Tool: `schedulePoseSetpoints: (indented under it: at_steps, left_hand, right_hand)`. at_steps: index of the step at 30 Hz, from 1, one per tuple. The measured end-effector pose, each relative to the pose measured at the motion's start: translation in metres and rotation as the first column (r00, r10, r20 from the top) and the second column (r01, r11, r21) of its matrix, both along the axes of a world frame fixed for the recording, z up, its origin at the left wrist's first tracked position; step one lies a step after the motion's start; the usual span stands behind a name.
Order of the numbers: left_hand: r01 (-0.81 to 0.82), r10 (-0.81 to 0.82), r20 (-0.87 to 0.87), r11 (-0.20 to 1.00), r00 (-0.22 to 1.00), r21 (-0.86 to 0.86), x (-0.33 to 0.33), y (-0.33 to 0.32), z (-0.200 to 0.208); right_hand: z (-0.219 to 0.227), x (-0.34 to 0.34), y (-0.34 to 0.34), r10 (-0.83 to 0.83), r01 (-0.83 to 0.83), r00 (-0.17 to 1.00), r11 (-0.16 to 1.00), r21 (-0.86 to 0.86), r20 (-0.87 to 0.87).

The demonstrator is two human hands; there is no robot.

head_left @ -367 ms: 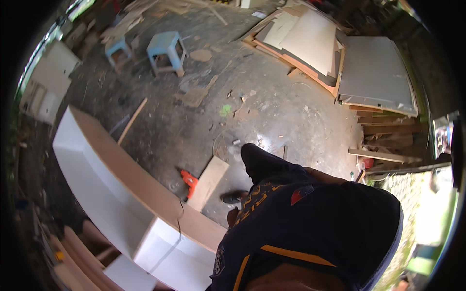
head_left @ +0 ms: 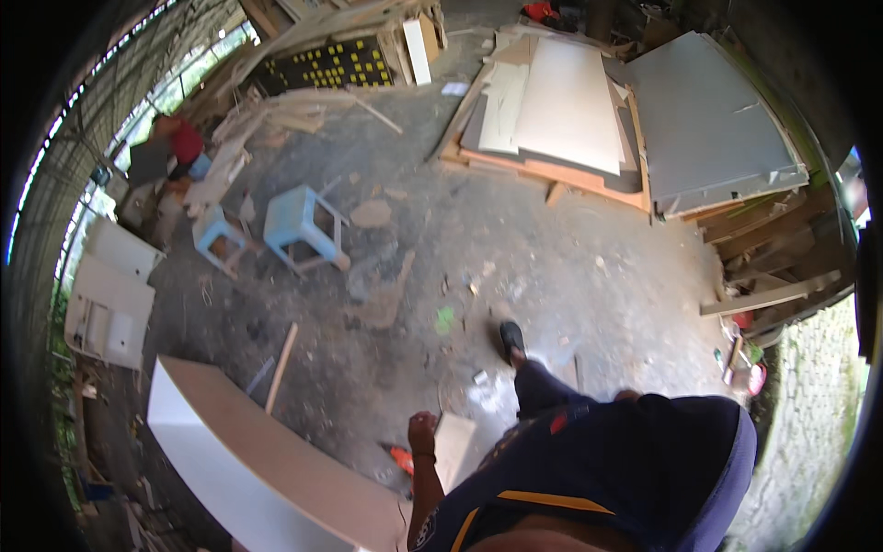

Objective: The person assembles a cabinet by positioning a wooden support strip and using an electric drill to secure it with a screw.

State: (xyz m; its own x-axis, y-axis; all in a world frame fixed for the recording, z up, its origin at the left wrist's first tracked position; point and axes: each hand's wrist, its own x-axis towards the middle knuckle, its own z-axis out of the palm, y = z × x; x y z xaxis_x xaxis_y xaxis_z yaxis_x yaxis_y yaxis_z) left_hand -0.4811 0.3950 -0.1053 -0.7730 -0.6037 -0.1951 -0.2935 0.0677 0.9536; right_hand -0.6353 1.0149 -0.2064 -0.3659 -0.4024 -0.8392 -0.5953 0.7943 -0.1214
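Observation:
My left hand (head_left: 422, 432) hangs at my left side, its fingers curled in, and no object shows in it. A dark band circles that wrist. Below and beyond it on the floor lies an orange power drill (head_left: 401, 459), partly covered by my forearm. Beside the drill is a pale wooden board (head_left: 454, 440). To the left stands a long cabinet carcass (head_left: 276, 451) with brown outer side and white inside. My right hand is hidden behind my dark shirt; only a sliver of skin shows at its edge.
Two blue stools (head_left: 303, 225) stand ahead on the left. Sheet panels (head_left: 570, 106) lean stacked at the far right, with timber offcuts (head_left: 773, 294) nearer. A thin wood strip (head_left: 281, 368) and scraps lie on the concrete floor. Another person (head_left: 184, 138) is at the far left.
My view has tilted up and shifted, so the stools and panels sit lower. One foot has come forward. My left hand has swung out into view above the drill and board.

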Motion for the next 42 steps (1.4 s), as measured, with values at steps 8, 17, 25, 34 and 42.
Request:
schedulePoseSetpoints:
  at_steps: [8,17,25,34,42]
  left_hand:
    - [-0.13,-0.199,0.437,0.778,0.877,0.614,-0.121,-0.004,-0.051]
    - [-0.429,-0.013,0.762,0.82,0.647,0.378,-0.186,-0.064,-0.054]
    - [0.361,-0.336,0.778,0.92,0.53,0.151,-0.339,-0.158,-0.096]
    - [0.531,-0.184,0.525,0.54,0.831,-0.652,-0.755,-0.403,0.046]
    - [0.152,-0.13,0.211,0.984,0.969,-0.093,-0.991,-0.512,0.074]
  right_hand:
    - [0.063,-0.203,-0.146,-0.833,0.963,-0.187,-0.259,-0.07,0.52]
    - [0.21,-0.531,-0.411,-0.699,0.815,0.444,0.056,-0.576,0.561]
    - [0.147,-0.692,-0.567,-0.337,0.34,0.928,0.592,-0.73,0.159]
    - [0.07,-0.755,-0.407,-0.603,0.584,0.795,0.792,-0.18,-0.072]
    - [0.068,-0.918,-0.6,-0.921,0.979,0.197,0.166,-0.117,0.336]
